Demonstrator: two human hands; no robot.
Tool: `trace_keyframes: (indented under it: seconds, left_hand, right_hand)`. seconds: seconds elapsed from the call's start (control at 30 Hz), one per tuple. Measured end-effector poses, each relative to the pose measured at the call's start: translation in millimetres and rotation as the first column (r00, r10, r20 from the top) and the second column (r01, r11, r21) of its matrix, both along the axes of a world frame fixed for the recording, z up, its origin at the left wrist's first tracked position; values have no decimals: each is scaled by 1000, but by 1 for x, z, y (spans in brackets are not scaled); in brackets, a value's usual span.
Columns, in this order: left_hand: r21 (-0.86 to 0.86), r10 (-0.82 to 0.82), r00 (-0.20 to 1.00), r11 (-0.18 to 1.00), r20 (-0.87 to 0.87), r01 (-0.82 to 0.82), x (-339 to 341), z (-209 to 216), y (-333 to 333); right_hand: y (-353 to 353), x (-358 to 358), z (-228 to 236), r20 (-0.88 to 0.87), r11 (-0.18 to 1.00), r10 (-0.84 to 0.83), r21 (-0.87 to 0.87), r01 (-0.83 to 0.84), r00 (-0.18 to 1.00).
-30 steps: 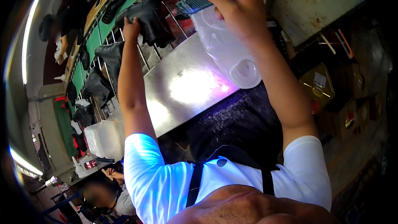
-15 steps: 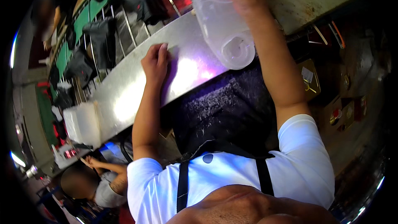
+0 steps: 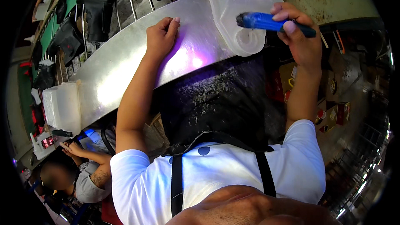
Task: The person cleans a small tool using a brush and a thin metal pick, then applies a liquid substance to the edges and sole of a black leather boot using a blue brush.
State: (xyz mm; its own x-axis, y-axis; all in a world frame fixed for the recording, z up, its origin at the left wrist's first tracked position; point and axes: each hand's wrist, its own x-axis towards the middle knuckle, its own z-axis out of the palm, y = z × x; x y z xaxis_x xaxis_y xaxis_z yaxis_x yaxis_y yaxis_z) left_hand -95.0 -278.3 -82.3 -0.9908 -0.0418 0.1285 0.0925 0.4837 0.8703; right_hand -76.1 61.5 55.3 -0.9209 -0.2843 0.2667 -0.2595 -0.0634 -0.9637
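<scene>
Blue brush [image 3: 263, 21], gripped in right fingers [image 3: 295, 12], jutting out leftward, left fingers [image 3: 160, 26] curled closed

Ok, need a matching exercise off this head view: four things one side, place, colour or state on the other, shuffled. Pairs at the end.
Things
1. Blue tool
2. Left hand
3. Apron
4. Translucent box

Place, colour or state
A. Black, with pale flecks on it
B. At the left end of the metal bench
C. Held in the right hand
D. Fingers curled, over the bench's middle part

Pairs
1-C
2-D
3-A
4-B
</scene>
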Motion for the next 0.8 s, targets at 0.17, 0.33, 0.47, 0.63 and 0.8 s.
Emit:
trace_keyframes:
  seconds: [0.17, 0.33, 0.47, 0.63, 0.8]
  left_hand:
    - [-51, -18, 1000, 999, -1, 18, -1, 0, -1]
    - [-87, 3, 1000, 996, 10, -2, 0, 1, -2]
    - [-99, -4, 1000, 995, -7, 3, 1, 2, -2]
    - [-96, -9, 1000, 995, -7, 8, 3, 6, -1]
    - [-109, -28, 999, 994, -26, 25, 1, 2, -3]
  right_hand:
    - [5, 14, -3, 139, 996, -83, 44, 78, 987]
    - [8, 17, -15, 236, 985, -36, -155, 74, 971]
    - [4, 14, -12, 172, 964, 45, -265, 2, 984]
    - [2, 5, -10, 127, 917, 53, -398, 2, 991]
    - [-34, 14, -6, 168, 853, -84, -497, 158, 982]
